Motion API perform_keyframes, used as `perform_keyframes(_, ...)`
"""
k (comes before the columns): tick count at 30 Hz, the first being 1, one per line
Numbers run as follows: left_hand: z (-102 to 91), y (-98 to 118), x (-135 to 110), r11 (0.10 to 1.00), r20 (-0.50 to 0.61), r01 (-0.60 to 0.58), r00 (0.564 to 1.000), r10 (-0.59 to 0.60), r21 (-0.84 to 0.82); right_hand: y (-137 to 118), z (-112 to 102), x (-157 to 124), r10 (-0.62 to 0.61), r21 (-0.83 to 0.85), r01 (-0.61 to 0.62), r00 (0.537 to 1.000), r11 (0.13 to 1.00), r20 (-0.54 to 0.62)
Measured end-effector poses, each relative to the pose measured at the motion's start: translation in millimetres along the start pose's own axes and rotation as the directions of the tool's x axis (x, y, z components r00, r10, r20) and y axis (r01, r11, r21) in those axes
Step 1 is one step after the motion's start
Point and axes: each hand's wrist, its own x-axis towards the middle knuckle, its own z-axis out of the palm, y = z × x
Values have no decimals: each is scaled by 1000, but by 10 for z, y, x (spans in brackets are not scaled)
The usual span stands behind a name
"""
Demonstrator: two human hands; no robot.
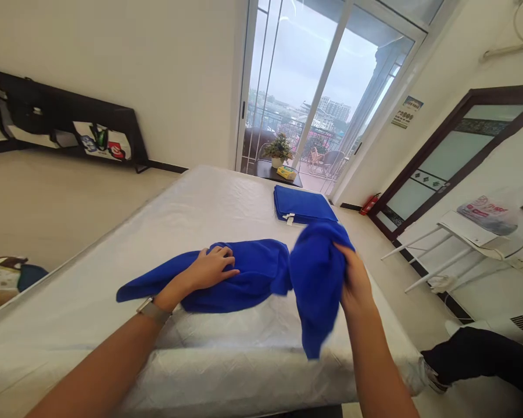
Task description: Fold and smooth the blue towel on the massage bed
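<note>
A blue towel (261,273) lies crumpled across the near part of a white mattress (113,273). My left hand (211,268) rests on the towel's left half, fingers curled into the cloth. My right hand (353,278) is closed on the towel's right end and holds it raised, so that a flap hangs down over the mattress edge. A wristband sits on my left wrist. A second blue towel (303,204), folded flat with a white tag, lies farther back on the mattress.
Glass sliding doors (314,87) open onto a balcony behind the bed, with a potted plant (279,150) on a dark side table. A white rack (462,238) with a plastic bag stands right. Another person's dark trouser leg and shoe (462,360) are on the floor at lower right.
</note>
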Motion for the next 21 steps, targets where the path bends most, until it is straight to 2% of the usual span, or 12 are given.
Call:
perform_keyframes(3,-4,-2,-4,999,-6,-12,1000,12,31,39,825,885,-107,238,74,986,969,128)
perform_keyframes(5,-6,-5,-7,999,-13,-16,1000,17,40,178,1240,1375,-146,299,97,978,949,146)
perform_keyframes(7,-6,-8,-11,999,-22,-19,1000,20,49,417,1424,1632,-68,269,40,993,962,96)
perform_keyframes(8,-4,-10,-12,998,-24,-21,999,22,55,564,1413,1661,-19,227,0,997,974,79)
perform_keyframes(10,4,-16,-14,997,-21,-26,999,27,66,874,1194,1554,39,107,-48,995,993,87)
perform_keyframes(12,14,-28,-10,997,-22,-28,999,30,74,1139,781,1320,51,-62,-42,989,997,138)
perform_keyframes(14,22,-44,4,997,-29,-20,999,22,73,1314,292,1071,134,-347,-68,976,936,170)
perform_keyframes(16,21,-55,29,998,-31,0,1000,2,63,1406,-148,883,163,-662,-10,972,749,169)
perform_keyframes(18,9,-55,59,998,-21,29,999,-28,47,1453,-447,771,64,-825,76,989,560,135)
perform_keyframes(21,-20,-29,88,996,-7,86,996,-85,32,1512,-598,691,-114,-913,144,988,383,107)
